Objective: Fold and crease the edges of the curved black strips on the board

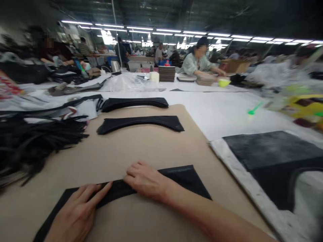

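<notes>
A black curved leather-like piece [185, 177] lies across the tan board [151, 149] in front of me. My left hand [77, 213] rests on its left part, palm down with the fingers stretched out along the upper edge. Near the middle, my right hand [146, 181] has its fingers curled together on that upper edge, pressing or pinching it; the fingertips are hidden. Farther up the board are two more black curved pieces, the nearer piece [141, 124] and the farther piece [135, 103], both looking thick or layered.
To the left lies a heap of black strips [32, 144]. At right, a white slab [239, 178] bears a black sheet [280, 151]. A green brush-like tool [254, 109] lies on the white table [214, 114]. A co-worker [199, 60] handles a stack of flat pieces across the table.
</notes>
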A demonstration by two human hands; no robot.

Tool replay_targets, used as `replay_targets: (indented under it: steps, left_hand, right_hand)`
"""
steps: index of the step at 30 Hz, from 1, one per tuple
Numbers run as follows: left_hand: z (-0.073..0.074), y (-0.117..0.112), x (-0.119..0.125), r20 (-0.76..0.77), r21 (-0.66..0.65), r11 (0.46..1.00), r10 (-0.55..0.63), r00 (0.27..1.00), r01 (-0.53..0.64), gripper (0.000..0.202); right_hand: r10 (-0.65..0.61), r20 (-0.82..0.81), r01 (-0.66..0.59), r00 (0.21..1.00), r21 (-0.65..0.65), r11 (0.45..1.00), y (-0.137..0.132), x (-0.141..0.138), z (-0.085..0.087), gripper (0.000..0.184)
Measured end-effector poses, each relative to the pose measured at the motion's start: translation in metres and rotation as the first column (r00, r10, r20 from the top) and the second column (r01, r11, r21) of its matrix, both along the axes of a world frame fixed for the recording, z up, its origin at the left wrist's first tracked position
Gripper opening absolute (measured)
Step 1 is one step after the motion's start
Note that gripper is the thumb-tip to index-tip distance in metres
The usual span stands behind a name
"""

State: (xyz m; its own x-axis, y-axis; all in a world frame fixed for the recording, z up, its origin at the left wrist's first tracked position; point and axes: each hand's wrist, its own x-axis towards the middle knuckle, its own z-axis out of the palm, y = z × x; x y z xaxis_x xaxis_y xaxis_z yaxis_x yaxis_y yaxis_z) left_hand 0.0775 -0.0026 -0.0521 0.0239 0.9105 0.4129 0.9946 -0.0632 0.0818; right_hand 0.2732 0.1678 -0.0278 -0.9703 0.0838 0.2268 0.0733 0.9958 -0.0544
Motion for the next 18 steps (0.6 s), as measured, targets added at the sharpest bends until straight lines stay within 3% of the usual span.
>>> replay_targets:
  steps: [3,8,13,18]
  left_hand:
    - [0.008,0.0,0.007,-0.097,-0.14,0.989,0.026,0.995,-0.04,0.054]
    - [0.014,0.004,0.013,-0.086,-0.177,0.984,0.024,0.996,-0.039,0.047]
    - [0.018,0.006,0.012,-0.027,-0.265,0.961,-0.083,0.996,0.073,0.041]
    - [0.022,0.011,0.01,-0.068,-0.341,0.937,-0.104,0.992,0.075,0.044]
  right_hand:
    - [0.063,-0.061,-0.066,0.996,-0.061,0.996,0.006,0.01,-0.007,0.013]
    - [0.074,-0.069,-0.084,0.995,-0.154,0.984,0.011,0.014,-0.023,0.017]
    - [0.058,-0.063,-0.067,0.996,-0.155,0.986,0.008,0.015,-0.026,0.021]
    - [0.059,-0.096,-0.07,0.994,-0.116,0.991,0.009,0.015,-0.025,0.021]
